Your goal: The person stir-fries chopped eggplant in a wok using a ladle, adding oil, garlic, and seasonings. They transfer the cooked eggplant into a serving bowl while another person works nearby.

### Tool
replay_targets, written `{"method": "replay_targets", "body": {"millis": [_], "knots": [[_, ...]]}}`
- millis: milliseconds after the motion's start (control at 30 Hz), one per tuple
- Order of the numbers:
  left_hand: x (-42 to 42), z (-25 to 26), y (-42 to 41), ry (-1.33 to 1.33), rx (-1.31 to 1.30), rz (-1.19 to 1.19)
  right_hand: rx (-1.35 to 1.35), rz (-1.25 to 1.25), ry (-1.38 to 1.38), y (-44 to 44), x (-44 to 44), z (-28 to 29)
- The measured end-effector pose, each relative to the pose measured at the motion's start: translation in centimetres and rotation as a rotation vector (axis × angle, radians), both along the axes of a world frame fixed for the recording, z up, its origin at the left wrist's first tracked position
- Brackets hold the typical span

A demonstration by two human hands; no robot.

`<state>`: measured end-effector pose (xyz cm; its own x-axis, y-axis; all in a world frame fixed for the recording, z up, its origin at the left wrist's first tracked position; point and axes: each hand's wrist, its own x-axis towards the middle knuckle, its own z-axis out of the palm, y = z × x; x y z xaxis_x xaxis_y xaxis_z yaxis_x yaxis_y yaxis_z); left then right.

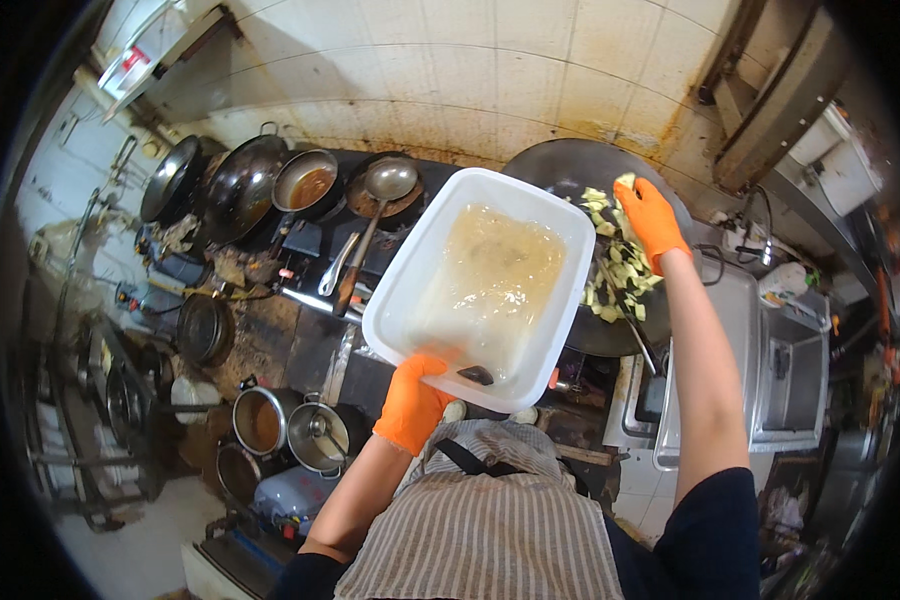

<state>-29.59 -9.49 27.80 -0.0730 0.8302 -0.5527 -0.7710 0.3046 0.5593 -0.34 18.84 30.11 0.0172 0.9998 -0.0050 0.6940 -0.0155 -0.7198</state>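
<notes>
My left hand (415,401), in an orange glove, grips the near rim of a white plastic tub (390,289). The tub is tilted and holds cloudy yellowish liquid (502,259), with a dark spot near its lower corner. Over a large wok (540,161) on the right is my right hand (651,221), also gloved in orange. Its fingers are curled around pale vegetable pieces (625,180), partly hidden by the glove. More chopped, pale green vegetable pieces (622,270) lie in the wok. A long-handled utensil (641,341) rests among them, its handle over the near rim.
Left of the tub, a ladle (390,180) lies across a pan beside a saucepan of brown sauce (311,187) and a dark wok (246,187). Lower left stand several pots (259,420). A metal sink (791,382) is at the right; a tiled wall (450,67) rises behind the stove.
</notes>
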Motion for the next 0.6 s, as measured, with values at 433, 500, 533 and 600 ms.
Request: {"method": "replay_targets", "body": {"millis": [433,500,533,600], "knots": [[0.4,-1.7,-2.5,0.039,-0.049,0.337,-0.152,1.368,-0.241,-16.8,-14.4,0.6],[-1.1,-2.7,-3.1,0.032,0.010,0.301,-0.232,1.400,-0.241,-17.2,-15.5,-0.8],[-1.1,-2.4,-2.9,0.026,0.003,0.286,-0.265,1.395,-0.202,-17.3,-15.8,-0.4],[-1.1,-1.3,-2.2,0.018,-0.012,0.250,-0.390,1.311,-0.033,-17.2,-15.3,0.6]]}}
